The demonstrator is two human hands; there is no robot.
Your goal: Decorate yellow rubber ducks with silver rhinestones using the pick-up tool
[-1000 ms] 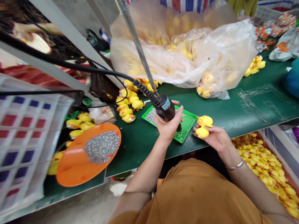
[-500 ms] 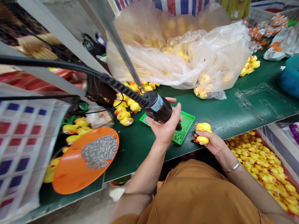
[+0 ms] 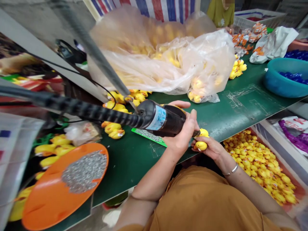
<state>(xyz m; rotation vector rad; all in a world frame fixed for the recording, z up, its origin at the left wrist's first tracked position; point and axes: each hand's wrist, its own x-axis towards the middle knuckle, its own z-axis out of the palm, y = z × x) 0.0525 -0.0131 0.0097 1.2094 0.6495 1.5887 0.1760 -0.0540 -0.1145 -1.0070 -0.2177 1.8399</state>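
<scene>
Head view showed the driver (image 3: 166, 119) swung across to the duck (image 3: 201, 146). A second earlier its tip had pointed down over the tray (image 3: 160, 143), well apart from the toy; now tip and toy had come together, so I judged both hands to be busy on one piece. Whether the tip actually touched, I couldn't tell from there.

The left hand (image 3: 181, 138) was wrapped round the driver, which leaned nearly flat and hid part of the tray. The right hand (image 3: 213, 149) pinched the duck between thumb and fingers, at the near edge of the table (image 3: 134, 166), to the right of the tray. The duck looked smooth and bright yellow, in two rounded lobes, the rest covered by fingers.
</scene>
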